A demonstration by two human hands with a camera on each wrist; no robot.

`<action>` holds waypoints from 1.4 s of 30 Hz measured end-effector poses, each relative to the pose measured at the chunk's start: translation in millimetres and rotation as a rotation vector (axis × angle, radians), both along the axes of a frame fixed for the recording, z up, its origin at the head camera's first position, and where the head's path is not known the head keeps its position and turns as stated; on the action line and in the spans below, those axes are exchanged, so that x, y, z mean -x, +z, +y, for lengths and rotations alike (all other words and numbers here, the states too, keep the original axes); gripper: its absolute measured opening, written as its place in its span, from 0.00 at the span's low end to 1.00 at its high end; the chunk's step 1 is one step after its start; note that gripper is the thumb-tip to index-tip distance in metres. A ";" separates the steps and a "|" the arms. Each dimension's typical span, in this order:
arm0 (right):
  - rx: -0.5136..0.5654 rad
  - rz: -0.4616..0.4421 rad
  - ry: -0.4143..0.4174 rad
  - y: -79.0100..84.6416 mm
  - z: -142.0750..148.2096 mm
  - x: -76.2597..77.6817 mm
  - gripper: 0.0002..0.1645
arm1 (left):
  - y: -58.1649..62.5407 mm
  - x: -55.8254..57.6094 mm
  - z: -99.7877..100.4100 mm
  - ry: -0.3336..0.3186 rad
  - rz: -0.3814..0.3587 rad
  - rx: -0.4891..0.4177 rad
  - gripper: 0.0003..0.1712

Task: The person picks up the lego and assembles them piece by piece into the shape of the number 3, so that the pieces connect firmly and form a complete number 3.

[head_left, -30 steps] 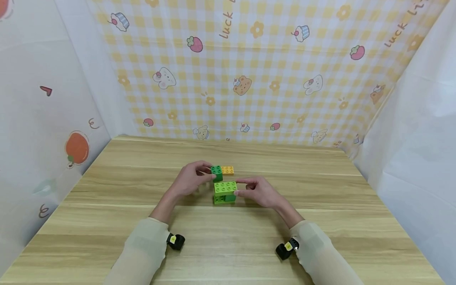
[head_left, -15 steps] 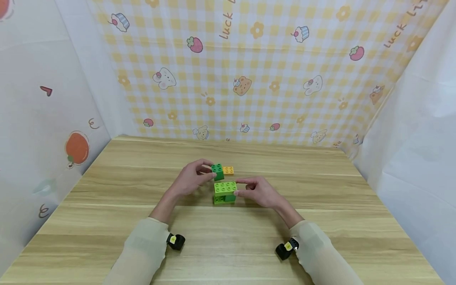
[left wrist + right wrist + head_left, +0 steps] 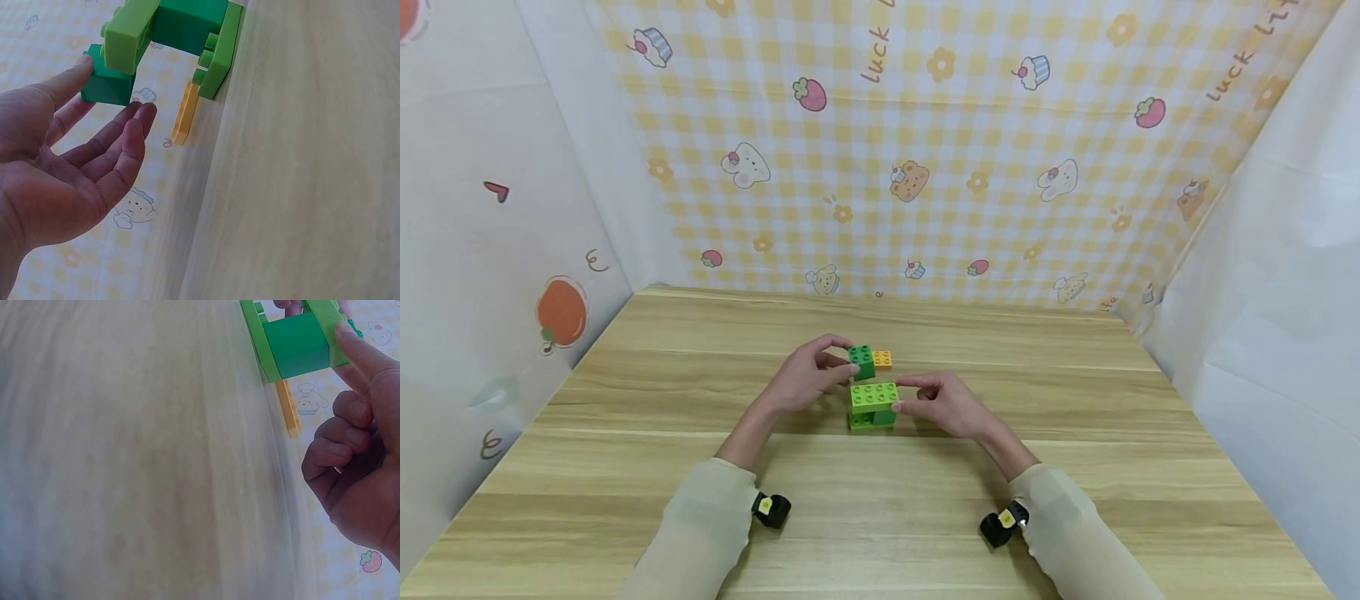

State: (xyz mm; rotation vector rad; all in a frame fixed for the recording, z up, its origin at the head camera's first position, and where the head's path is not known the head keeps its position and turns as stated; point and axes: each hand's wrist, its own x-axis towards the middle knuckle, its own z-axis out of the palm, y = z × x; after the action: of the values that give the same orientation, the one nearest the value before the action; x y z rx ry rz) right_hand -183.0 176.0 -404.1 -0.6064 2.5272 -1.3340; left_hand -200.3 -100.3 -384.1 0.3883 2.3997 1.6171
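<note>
In the head view my left hand point(image 3: 805, 375) pinches a dark green building block point(image 3: 862, 362) between thumb and finger, off the table and just behind a small stack. That stack has a lime green block point(image 3: 874, 395) on top, a dark green block point(image 3: 297, 345) under its right part, and another lime green block point(image 3: 220, 56) at the bottom. An open gap shows under the left part of the top block. My right hand point(image 3: 947, 404) grips the top lime block's right end with thumb and index finger; its other fingers are curled in.
A flat yellow-orange block point(image 3: 882, 358) lies on the wooden table point(image 3: 880, 517) behind the stack, partly hidden by the held block. A patterned cloth point(image 3: 910, 225) hangs along the table's back edge, with white sheets at both sides.
The left hand has raised the dark green block a little and moved it slightly right, covering more of the yellow-orange block. The right hand and the stack stay put.
</note>
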 end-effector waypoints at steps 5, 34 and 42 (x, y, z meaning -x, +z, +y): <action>0.003 0.004 0.006 0.2 -0.4 0.2 0.29 | 2.9 -2.0 -0.3 -0.012 0.014 -0.010 0.21; 0.002 0.004 -0.004 -1.0 -0.2 1.1 0.28 | 11.7 -9.2 7.2 -0.043 0.060 -0.014 0.24; -0.004 0.007 -0.004 -0.3 0.1 0.4 0.28 | 12.7 -10.1 8.8 -0.048 0.062 -0.001 0.23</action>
State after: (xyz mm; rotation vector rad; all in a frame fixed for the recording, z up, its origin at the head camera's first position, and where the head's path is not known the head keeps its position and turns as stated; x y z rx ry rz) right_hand -183.4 176.1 -404.4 -0.6065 2.5372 -1.3297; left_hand -190.2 -91.5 -371.4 0.4996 2.4148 1.6082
